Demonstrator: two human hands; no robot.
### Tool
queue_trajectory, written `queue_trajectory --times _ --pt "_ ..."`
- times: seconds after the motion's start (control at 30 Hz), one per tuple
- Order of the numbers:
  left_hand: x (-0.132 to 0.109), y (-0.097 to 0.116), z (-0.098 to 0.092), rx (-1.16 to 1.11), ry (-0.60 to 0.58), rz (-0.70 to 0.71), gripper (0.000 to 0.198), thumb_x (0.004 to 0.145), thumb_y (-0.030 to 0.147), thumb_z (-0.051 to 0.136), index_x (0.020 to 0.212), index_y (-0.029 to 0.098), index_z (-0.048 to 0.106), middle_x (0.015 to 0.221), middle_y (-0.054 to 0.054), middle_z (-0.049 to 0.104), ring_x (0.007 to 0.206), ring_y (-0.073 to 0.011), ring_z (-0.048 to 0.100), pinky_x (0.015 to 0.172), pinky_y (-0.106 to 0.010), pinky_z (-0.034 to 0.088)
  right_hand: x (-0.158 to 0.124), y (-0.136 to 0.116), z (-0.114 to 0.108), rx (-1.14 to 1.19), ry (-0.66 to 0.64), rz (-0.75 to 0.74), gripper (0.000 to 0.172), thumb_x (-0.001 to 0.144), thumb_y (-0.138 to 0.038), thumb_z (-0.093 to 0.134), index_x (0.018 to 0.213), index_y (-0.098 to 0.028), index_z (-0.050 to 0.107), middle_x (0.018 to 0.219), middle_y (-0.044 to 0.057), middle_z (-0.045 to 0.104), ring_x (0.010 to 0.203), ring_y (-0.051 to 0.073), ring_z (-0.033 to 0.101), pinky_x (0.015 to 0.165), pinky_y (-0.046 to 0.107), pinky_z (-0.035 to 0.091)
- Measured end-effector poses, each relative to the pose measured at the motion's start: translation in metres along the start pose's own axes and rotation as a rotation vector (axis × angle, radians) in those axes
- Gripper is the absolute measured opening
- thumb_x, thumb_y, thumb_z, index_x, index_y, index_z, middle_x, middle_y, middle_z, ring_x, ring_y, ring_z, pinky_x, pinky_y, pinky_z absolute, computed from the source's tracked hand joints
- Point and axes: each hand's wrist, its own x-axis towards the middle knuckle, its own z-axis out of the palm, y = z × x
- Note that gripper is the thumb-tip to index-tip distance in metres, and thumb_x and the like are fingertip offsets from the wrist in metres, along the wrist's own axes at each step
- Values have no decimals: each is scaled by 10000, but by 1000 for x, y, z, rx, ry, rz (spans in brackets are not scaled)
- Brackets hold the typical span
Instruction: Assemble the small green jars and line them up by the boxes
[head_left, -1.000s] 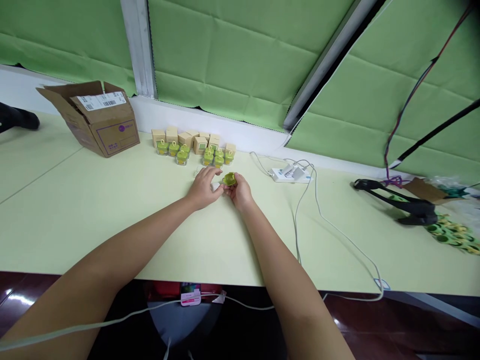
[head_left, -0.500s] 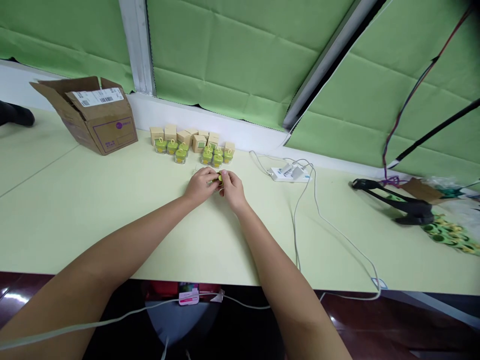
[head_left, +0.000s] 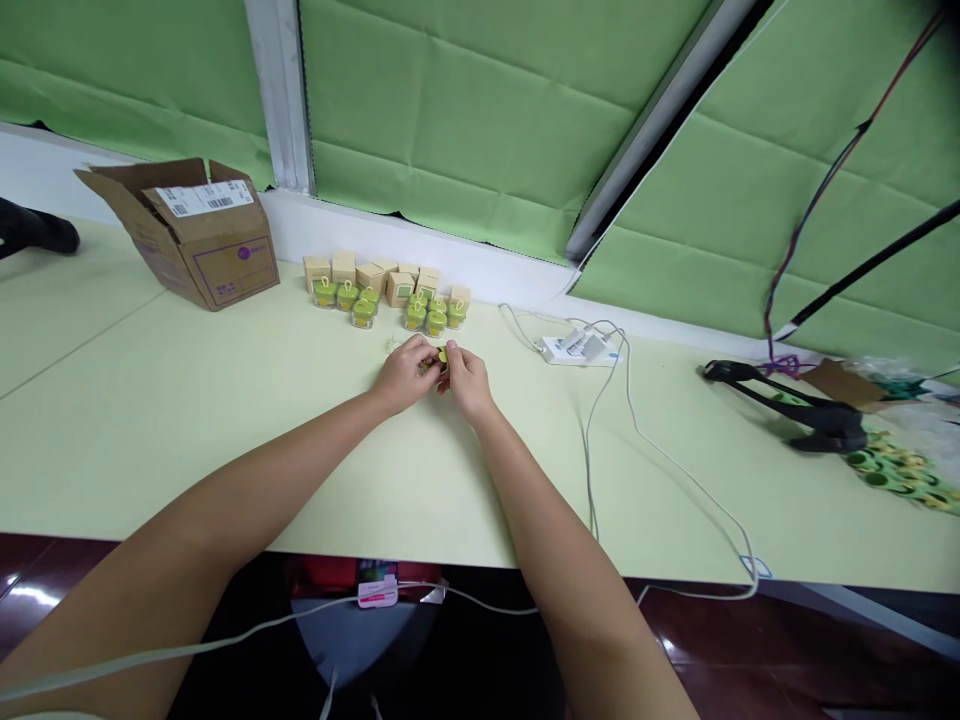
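Over the middle of the table [head_left: 330, 470], my two hands meet around a small yellow-green piece [head_left: 443, 355] with a dark part; its kind is hard to make out. My right hand [head_left: 468, 382] pinches it, thumb on top. The fingers of my left hand [head_left: 407, 374] are closed against its left side and cover much of it. Just beyond my hands stand several small clear jars with green lids and loops, among them a jar [head_left: 364, 313] at left and another jar [head_left: 435, 321] at right. Small tan cardboard boxes [head_left: 400, 288] stand right behind them.
An open cardboard carton [head_left: 225, 260] sits at the back left. To the right lies a white power strip [head_left: 577, 349] with plugs and a trailing cable [head_left: 675, 462]. Farther right are a black stand [head_left: 810, 410] and a pile of green and yellow parts [head_left: 900, 470].
My fingers have shifted slightly around the small piece, and a little more of its yellow-green face shows. The view has moved a touch; the jars and boxes stay in place.
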Motion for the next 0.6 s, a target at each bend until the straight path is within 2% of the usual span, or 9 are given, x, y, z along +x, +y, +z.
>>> queue_trajectory --times 0.4,0.6 --pt "-1 2 2 -19 20 -21 160 849 110 584 729 205 540 833 -5 528 736 -142 529 691 -295 458 -3 -1 1 -59 21 -30 580 858 -789 572 766 -221 642 660 6 635 475 132 570 401 260 453" --pt "1 2 2 -40 93 -59 146 835 97 590 746 206 551 807 -4 519 737 -148 525 695 -293 472 1 -2 1 129 5 89 379 915 -597 610 896 -220 637 717 -12 663 506 124 586 433 250 484"
